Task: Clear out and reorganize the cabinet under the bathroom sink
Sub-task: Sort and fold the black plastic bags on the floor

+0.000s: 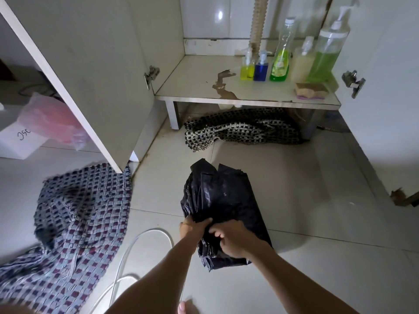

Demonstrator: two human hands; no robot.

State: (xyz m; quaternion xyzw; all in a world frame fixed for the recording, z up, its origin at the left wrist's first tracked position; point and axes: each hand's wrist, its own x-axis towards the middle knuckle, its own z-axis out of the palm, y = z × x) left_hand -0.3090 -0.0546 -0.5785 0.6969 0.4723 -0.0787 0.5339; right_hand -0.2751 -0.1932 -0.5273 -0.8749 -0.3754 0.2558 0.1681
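A folded stack of black plastic bags lies on the tiled floor in front of the open cabinet. My left hand grips its near left edge, and my right hand pinches the plastic right beside it. On the cabinet shelf at the right stand several bottles: a small yellow one, a small blue one, a tall green one, a cream pump bottle and a large green pump bottle. A sponge lies at the shelf's front right.
The left cabinet door and the right door stand open. A black-and-white woven mat is bunched under the shelf. A checked mat lies at left, with a white hose beside it. A pink bag sits on a white box.
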